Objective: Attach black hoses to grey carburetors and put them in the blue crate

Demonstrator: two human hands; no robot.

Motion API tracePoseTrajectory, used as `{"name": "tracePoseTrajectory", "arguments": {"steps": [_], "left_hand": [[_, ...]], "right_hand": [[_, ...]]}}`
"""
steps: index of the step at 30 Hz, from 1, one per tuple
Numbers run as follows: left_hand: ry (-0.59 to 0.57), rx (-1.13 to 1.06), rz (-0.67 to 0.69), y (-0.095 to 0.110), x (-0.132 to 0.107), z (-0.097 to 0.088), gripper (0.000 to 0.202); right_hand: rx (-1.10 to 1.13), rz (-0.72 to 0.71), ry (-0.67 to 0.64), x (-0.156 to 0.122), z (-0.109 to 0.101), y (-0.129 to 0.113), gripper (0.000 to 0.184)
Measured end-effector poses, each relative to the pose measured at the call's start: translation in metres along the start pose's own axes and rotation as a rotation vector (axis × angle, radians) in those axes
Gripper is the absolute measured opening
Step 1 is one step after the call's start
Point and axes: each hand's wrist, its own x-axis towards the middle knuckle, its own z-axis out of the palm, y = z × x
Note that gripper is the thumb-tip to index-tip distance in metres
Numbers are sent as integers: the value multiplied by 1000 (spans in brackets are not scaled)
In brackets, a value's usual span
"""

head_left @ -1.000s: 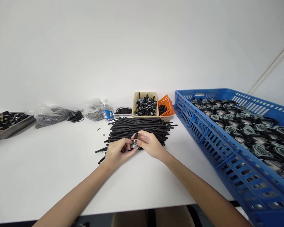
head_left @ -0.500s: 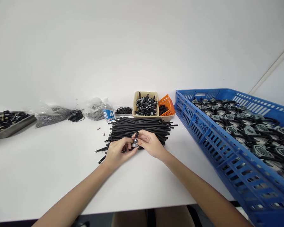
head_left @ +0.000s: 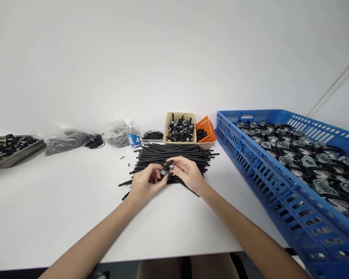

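Observation:
My left hand (head_left: 145, 184) and my right hand (head_left: 188, 174) meet over the near edge of a pile of black rubber tubes (head_left: 174, 155) on the white table. Both pinch a small black and grey fitting (head_left: 165, 169) between their fingertips. A single black tube (head_left: 185, 184) runs from the fitting under my right hand toward me. A beige tray (head_left: 165, 128) behind the pile holds several more black and grey fittings.
An orange basket (head_left: 207, 128) stands beside the beige tray. A large blue crate (head_left: 267, 174) with several grey and black assemblies fills the right side. At the back left lie a water bottle (head_left: 133, 136), plastic bags of parts (head_left: 64, 138) and a metal tray (head_left: 14, 153).
The fitting has tilted and risen slightly between my fingers. A black tube now trails out below my right hand. The view has shifted a little.

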Motion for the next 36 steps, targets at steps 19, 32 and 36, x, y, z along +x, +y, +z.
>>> {"name": "tracePoseTrajectory", "arguments": {"steps": [19,32,36], "left_hand": [[110,22,-129,-2,2,1,17],[158,60,-67,-5,2,0,21],[195,34,-123,-5,2,0,26]], "right_hand": [[-66,2,82,1,3,5,23],[-108,-18,116,-1,3,3,19],[-83,-34,95,0,2,5,18]]}}
